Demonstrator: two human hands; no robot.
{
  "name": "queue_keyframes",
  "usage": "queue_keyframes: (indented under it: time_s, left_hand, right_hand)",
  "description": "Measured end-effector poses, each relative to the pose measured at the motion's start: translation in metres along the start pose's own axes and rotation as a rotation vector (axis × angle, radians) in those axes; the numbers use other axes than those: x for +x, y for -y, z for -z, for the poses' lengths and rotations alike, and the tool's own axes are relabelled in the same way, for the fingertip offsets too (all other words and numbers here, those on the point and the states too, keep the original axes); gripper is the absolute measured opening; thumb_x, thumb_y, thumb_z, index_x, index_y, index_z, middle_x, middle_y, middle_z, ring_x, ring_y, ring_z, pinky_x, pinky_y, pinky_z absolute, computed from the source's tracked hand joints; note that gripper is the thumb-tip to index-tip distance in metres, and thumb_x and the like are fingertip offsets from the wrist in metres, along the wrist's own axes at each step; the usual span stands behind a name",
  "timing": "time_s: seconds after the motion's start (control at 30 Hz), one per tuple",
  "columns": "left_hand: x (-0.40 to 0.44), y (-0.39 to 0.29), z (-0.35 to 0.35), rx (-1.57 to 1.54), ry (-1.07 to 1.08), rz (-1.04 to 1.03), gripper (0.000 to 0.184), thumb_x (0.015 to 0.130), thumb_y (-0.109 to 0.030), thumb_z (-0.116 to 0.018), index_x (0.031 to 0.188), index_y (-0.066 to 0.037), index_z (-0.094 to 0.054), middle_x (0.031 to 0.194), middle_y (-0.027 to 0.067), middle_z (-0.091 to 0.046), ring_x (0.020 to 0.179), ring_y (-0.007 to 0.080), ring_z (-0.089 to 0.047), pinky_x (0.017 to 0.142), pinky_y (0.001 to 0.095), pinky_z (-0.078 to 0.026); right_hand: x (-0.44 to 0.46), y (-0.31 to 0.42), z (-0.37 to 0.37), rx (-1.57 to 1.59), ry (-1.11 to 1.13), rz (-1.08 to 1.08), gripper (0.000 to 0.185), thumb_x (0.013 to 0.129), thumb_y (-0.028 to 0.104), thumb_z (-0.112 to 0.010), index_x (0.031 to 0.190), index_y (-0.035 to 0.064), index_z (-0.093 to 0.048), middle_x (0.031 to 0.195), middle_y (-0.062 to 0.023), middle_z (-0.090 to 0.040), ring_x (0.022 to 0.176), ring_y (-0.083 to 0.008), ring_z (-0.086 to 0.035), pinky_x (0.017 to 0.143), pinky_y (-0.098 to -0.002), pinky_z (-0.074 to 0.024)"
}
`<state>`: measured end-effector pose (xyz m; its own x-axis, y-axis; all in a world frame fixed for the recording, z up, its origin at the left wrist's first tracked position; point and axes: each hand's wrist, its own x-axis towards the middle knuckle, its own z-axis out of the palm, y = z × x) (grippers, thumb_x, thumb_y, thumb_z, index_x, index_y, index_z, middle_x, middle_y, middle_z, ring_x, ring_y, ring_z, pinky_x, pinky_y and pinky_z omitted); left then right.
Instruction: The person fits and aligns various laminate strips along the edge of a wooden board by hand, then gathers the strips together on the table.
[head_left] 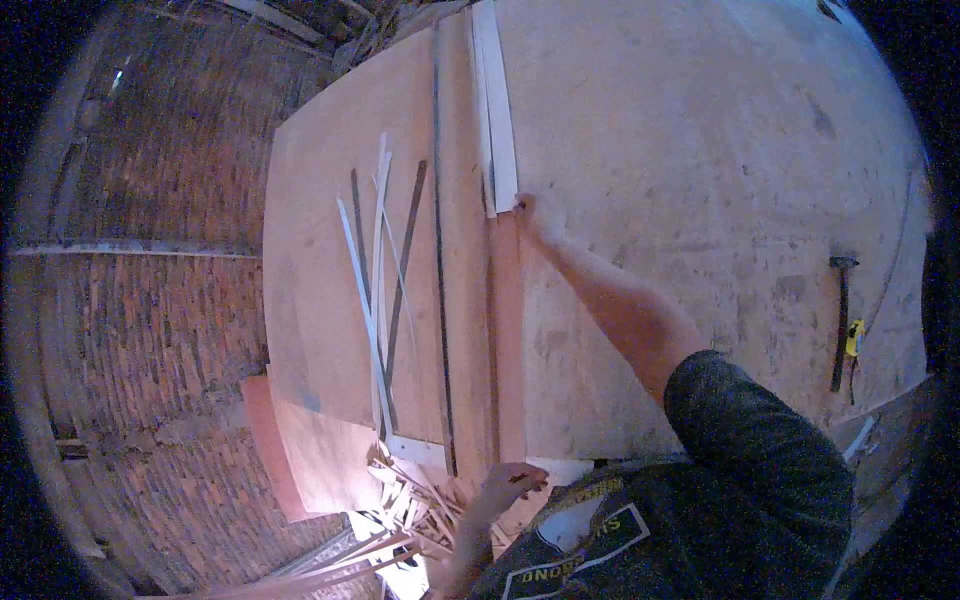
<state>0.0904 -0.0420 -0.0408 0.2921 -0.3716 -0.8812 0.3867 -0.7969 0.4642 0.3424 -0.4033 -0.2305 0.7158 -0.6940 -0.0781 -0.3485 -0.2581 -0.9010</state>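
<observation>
My right hand [532, 212] is stretched out over the large wooden sheet [680, 150], its fingers closed at the near corner of a long white strip [500, 130]. The strip runs away from me beside a raised wooden rail [462, 250] with a dark groove. Between the rail and the sheet, a reddish-brown band [510, 330] continues toward my body. My left hand [515, 487] is low by the near edge of the sheet, its fingers bent. Whether it holds anything is too unclear to make out.
Several thin strips [378, 270] lie crossed on the left panel [310, 230]. A hammer [842, 320] and a yellow tape measure [855, 338] lie at the right. Wood offcuts [415, 510] are heaped below the near edge. A brick surface [170, 340] extends along the left.
</observation>
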Motion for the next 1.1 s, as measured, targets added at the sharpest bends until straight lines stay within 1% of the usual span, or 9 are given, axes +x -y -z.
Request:
queue_keyframes:
  time_s: [0.07,0.17,0.2,0.27,0.4,0.53,0.83,0.93,1.1]
  left_hand:
    - [-0.016,-0.044,0.019,0.126,0.086,-0.018,0.023,0.090,-0.017,-0.069,0.105,0.000,-0.070,0.091,0.0069,-0.071,0.081,0.0148,-0.067,0.073,0.0273,-0.054]
    - [-0.028,-0.091,0.067,-0.121,0.049,-0.236,0.017,0.087,-0.013,-0.073,0.097,0.000,-0.071,0.083,0.0036,-0.069,0.076,0.0110,-0.064,0.068,0.0261,-0.051]
    - [-0.030,-0.113,0.083,0.070,-0.160,-0.261,0.004,0.080,-0.005,-0.072,0.082,-0.002,-0.070,0.082,0.0049,-0.068,0.079,0.0148,-0.065,0.071,0.0293,-0.053]
    - [-0.024,-0.168,0.106,-0.014,-0.398,-0.452,0.006,0.074,-0.005,-0.073,0.075,-0.006,-0.067,0.076,0.0014,-0.064,0.068,0.0116,-0.059,0.058,0.0258,-0.045]
    - [0.025,-0.280,0.159,0.106,-0.805,-0.636,0.017,0.079,-0.018,-0.076,0.084,-0.003,-0.069,0.071,-0.0008,-0.061,0.066,0.0071,-0.054,0.058,0.0221,-0.040]
    - [0.104,-0.391,0.193,0.300,-0.793,-0.857,0.026,0.083,-0.021,-0.074,0.094,0.002,-0.072,0.079,0.0034,-0.068,0.074,0.0112,-0.062,0.068,0.0256,-0.048]
    - [0.336,-0.510,0.240,1.020,-0.951,-0.779,0.026,0.078,-0.024,-0.072,0.093,-0.003,-0.075,0.089,0.0163,-0.073,0.082,0.0255,-0.071,0.077,0.0347,-0.054]
    - [0.377,-0.518,0.241,1.120,-0.887,-0.627,0.017,0.079,-0.023,-0.069,0.088,-0.010,-0.075,0.099,0.0114,-0.072,0.096,0.0312,-0.068,0.084,0.0390,-0.053]
    - [0.395,-0.528,0.245,1.326,-0.825,-0.335,0.025,0.073,-0.033,-0.078,0.083,-0.010,-0.076,0.093,0.0120,-0.073,0.090,0.0276,-0.070,0.083,0.0390,-0.054]
  right_hand:
    - [0.001,-0.007,0.006,0.057,-0.057,0.047,0.026,0.081,0.015,-0.061,0.103,0.0089,-0.072,0.097,-0.0189,-0.070,0.090,-0.0312,-0.069,0.077,-0.0416,-0.0539]
    - [-0.009,0.003,0.040,0.223,-0.125,0.015,0.022,0.081,0.010,-0.063,0.100,0.0073,-0.072,0.090,-0.0161,-0.071,0.081,-0.0252,-0.069,0.068,-0.0369,-0.0542]
    - [-0.012,0.009,0.058,0.292,-0.144,-0.016,0.021,0.080,0.008,-0.063,0.099,0.0066,-0.072,0.087,-0.0147,-0.071,0.077,-0.0233,-0.069,0.066,-0.0352,-0.0539]
    - [-0.005,0.005,0.091,0.379,-0.091,-0.064,0.018,0.080,0.008,-0.064,0.096,0.0051,-0.071,0.084,-0.0109,-0.068,0.073,-0.0210,-0.066,0.065,-0.0331,-0.0523]
    - [0.023,-0.034,0.144,0.239,-0.177,0.241,0.013,0.080,0.008,-0.064,0.091,0.0027,-0.071,0.080,-0.0058,-0.061,0.069,-0.0168,-0.060,0.063,-0.0295,-0.0487]
    - [0.042,-0.054,0.179,0.142,-0.164,0.242,0.010,0.081,0.007,-0.064,0.086,0.0015,-0.070,0.083,-0.0073,-0.060,0.073,-0.0160,-0.060,0.063,-0.0286,-0.0477]
    - [0.038,-0.053,0.176,0.240,-0.187,0.291,0.008,0.080,-0.001,-0.065,0.086,0.0005,-0.071,0.083,-0.0079,-0.059,0.070,-0.0139,-0.059,0.058,-0.0261,-0.0458]
    - [0.038,-0.058,0.175,0.295,-0.170,0.276,0.008,0.080,0.000,-0.066,0.086,0.0010,-0.070,0.083,-0.0087,-0.060,0.067,-0.0150,-0.059,0.057,-0.0260,-0.0461]
    - [0.034,-0.050,0.178,0.340,-0.155,0.261,0.007,0.082,-0.002,-0.064,0.087,-0.0005,-0.070,0.086,-0.0084,-0.059,0.067,-0.0121,-0.057,0.056,-0.0229,-0.0434]
